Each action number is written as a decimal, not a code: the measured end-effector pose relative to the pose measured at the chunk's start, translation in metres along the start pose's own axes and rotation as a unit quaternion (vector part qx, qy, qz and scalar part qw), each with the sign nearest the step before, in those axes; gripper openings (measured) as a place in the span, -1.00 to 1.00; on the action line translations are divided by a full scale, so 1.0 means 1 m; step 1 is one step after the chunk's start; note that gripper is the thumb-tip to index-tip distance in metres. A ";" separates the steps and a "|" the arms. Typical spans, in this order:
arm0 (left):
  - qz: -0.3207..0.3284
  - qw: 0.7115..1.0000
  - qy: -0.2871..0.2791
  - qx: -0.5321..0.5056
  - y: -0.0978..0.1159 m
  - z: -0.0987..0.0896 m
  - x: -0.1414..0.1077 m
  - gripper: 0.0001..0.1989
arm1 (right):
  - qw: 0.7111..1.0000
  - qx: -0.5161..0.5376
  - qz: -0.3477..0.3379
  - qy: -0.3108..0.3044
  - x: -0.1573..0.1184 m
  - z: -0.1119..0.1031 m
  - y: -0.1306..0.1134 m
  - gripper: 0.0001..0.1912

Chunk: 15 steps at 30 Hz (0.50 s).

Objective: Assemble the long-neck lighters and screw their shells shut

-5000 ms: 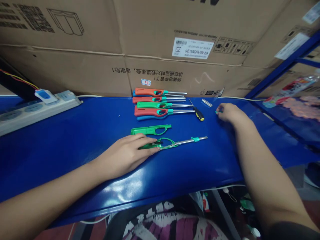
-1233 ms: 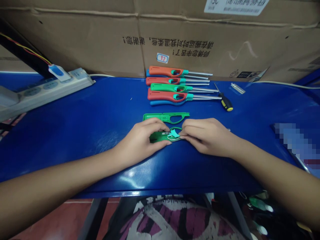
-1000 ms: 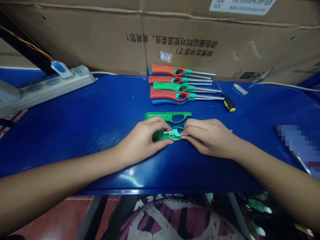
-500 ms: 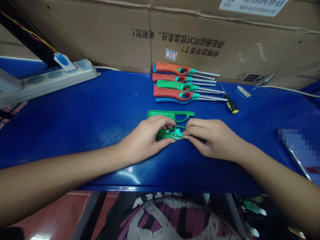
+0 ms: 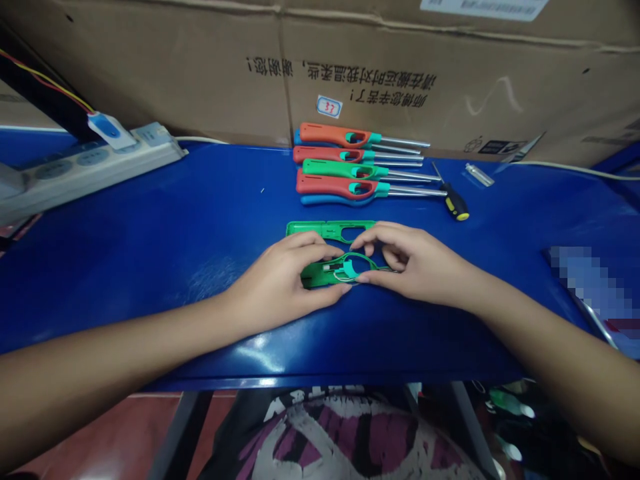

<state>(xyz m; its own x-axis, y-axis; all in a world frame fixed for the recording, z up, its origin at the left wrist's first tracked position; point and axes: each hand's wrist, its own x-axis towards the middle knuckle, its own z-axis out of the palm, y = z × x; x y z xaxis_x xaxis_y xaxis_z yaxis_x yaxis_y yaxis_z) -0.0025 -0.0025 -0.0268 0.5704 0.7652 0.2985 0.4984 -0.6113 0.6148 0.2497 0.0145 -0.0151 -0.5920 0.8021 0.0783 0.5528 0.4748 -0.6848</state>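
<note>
On the blue table lies an opened green lighter shell half (image 5: 311, 277), its hollow side up. A turquoise trigger (image 5: 349, 269) sits inside it beside a small black-and-white part and a thin pale wire. My left hand (image 5: 293, 270) grips the shell's left part between thumb and fingers. At its other end, my right hand (image 5: 407, 260) holds the finger-loop area, thumb on the near side and fingers on the far side; that end is partly covered. Just beyond, the second green shell half (image 5: 306, 229) lies flat, its right tip hidden behind my right hand.
Several assembled long-necked lighters (image 5: 340, 185) lie stacked behind the shells. A black-yellow screwdriver (image 5: 456, 203) and a small clear cylinder (image 5: 479, 175) are to their right. A power strip (image 5: 95, 163) stands back left; a cardboard box (image 5: 200, 73) spans the rear.
My right hand has shifted from a pinch at the turquoise trigger to a wider hold around the loop end, uncovering the trigger. The view has shifted slightly.
</note>
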 end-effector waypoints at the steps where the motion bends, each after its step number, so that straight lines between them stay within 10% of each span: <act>1: -0.005 1.000 0.002 -0.005 0.001 0.000 0.000 -0.66 | 1.000 -0.010 -0.011 -0.002 0.000 0.000 -0.001 -0.66; 15: -0.010 0.998 -0.026 -0.052 0.001 -0.002 0.003 -0.87 | 0.986 -0.089 -0.134 -0.053 -0.004 -0.001 -0.004 -0.79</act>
<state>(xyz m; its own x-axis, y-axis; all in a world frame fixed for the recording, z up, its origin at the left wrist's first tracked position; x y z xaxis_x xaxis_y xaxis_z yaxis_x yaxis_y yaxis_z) -0.0014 -0.0004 -0.0234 0.5946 0.7645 0.2489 0.4409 -0.5689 0.6943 0.2504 0.0100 -0.0117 -0.7833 0.6016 0.1565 0.4572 0.7282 -0.5106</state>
